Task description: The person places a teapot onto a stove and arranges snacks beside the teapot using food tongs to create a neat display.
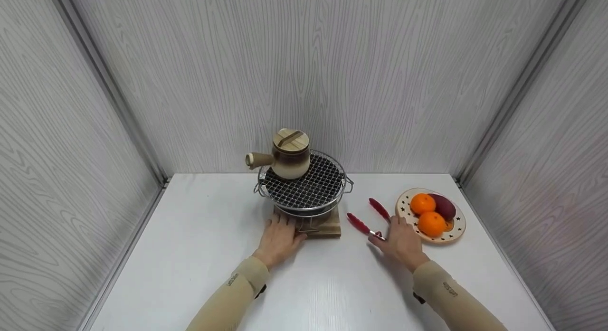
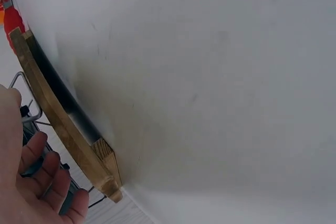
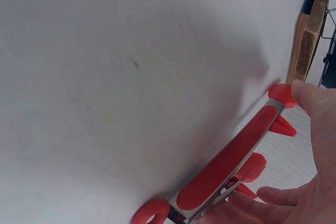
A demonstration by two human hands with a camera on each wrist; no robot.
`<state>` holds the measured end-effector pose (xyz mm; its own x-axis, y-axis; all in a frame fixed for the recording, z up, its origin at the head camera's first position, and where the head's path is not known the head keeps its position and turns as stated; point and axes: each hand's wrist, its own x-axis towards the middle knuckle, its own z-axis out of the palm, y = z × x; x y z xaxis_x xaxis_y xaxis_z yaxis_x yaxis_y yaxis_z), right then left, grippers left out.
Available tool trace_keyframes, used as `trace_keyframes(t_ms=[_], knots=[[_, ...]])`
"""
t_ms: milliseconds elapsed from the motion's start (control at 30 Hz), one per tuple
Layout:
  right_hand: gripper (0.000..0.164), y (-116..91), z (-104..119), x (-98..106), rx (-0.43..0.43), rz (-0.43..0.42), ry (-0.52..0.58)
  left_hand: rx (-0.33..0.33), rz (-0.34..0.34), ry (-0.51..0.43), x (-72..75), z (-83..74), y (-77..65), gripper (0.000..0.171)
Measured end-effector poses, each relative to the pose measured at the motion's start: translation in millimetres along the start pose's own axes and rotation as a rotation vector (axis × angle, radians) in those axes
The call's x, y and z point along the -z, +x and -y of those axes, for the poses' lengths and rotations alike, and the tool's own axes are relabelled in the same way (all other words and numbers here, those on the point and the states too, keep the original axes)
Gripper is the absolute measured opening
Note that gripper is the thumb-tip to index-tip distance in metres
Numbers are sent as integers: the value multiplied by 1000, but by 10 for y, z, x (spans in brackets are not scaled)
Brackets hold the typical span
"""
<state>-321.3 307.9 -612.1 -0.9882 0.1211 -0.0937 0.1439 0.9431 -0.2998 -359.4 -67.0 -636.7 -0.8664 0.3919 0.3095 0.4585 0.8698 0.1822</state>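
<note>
A small charcoal grill with a round wire-mesh grate [image 1: 308, 191] stands on a wooden board [image 1: 327, 226]. On the grate's far left sits a brown and cream teapot [image 1: 290, 167] with a wooden lid and side handle. My left hand [image 1: 279, 238] rests at the board's near left corner; its fingers are loosely bent beside the board [image 2: 68, 129] in the left wrist view, and contact is unclear. My right hand [image 1: 403, 243] holds red-handled tongs [image 1: 360, 223], thumb on one arm and fingers at the other. The tongs [image 3: 226, 156] have spread arms.
Right of the tongs, a star-patterned plate [image 1: 403, 205] bears oranges [image 1: 431, 224] and a purple oval item [image 1: 445, 207]. Pale wood-grain walls [image 1: 332, 84] enclose the white table [image 1: 199, 255] at the back and sides. A wire loop handle [image 1: 349, 184] juts from the grill's right.
</note>
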Motion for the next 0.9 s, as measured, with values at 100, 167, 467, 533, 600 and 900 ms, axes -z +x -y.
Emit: trace_keyframes(t_ms=[100, 167, 467, 533, 600, 900], knots=[[106, -4, 2, -21, -21, 3, 21, 2, 31, -10, -21, -14, -16, 90], [107, -4, -5, -30, -34, 13, 41, 5, 44, -3, -34, -18, -21, 96], [109, 51, -108, -42, -113, 48, 119, -30, -26, 24, -211, 63, 3, 104], [107, 66, -111, -49, -118, 52, 114, -22, -35, 23, -230, 65, 3, 102], [105, 84, -102, -59, -127, 55, 95, -8, -29, 34, -236, 59, 5, 100], [123, 185, -78, -86, -116, 53, -9, 32, -6, 91, -188, -15, 36, 87]])
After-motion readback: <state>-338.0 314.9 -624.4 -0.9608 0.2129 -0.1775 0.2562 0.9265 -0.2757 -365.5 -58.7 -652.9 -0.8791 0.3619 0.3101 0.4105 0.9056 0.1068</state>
